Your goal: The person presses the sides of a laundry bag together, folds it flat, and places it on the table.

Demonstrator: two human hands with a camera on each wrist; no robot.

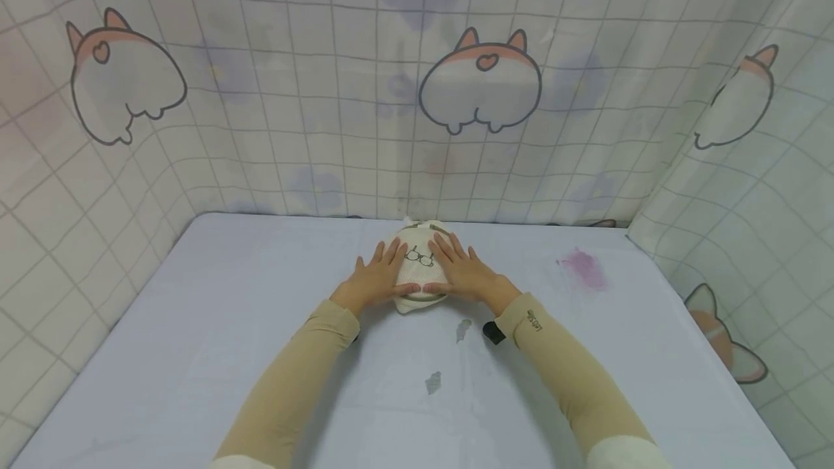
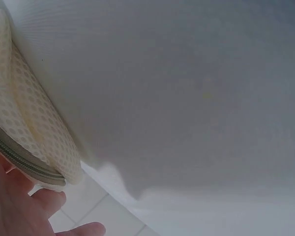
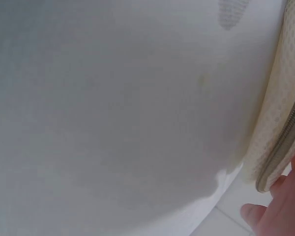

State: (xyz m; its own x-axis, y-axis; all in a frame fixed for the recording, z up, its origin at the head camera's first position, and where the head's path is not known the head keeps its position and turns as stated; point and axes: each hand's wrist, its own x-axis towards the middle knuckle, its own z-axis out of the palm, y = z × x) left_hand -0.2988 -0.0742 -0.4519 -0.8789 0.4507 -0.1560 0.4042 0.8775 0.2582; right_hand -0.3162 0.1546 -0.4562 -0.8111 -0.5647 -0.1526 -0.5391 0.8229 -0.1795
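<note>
A cream mesh pouch with a drawing of glasses on top lies at the far side of the table. My left hand rests on its left half, fingers extended and spread. Over the right half lies my right hand, also with extended fingers, and the two thumbs point toward each other near the front edge. In the left wrist view, the honeycomb mesh side and a greenish-grey zipper show beside the fingers. The right wrist view has the same zipper running along the pouch's rim.
The table carries a pink stain at the right and grey patches nearer the front. A checked curtain with cartoon corgis hangs behind and along both sides. Black wrist gear shows under the right sleeve.
</note>
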